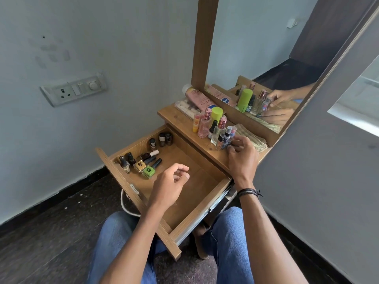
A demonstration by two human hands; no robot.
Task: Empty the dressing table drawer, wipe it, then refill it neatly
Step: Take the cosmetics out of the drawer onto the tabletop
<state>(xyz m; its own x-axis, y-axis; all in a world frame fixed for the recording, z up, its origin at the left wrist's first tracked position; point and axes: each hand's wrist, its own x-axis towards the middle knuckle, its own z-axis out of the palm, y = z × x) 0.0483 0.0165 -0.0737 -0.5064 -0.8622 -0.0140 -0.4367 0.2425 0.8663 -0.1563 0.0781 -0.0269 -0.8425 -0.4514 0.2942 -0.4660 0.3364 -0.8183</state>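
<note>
The wooden drawer [205, 193] is pulled out wide. Several nail polish bottles stand or lie in its far left part, among them a green one [149, 171] and a yellow one [139, 166]. My left hand [170, 182] hovers over the drawer's middle, fingers loosely curled, holding nothing. My right hand [242, 154] is on the tabletop [180, 117], its fingers at a cluster of small perfume and spray bottles [222, 134]; whether it holds one I cannot tell. A folded beige cloth [251, 138] lies just behind that hand.
A pink lotion bottle [198, 99], a lime-green capped container [217, 113] and a flat white case [184, 108] sit further back on the tabletop. The mirror [266, 48] rises behind. A white cable [125, 206] hangs under the drawer. My knees are below it.
</note>
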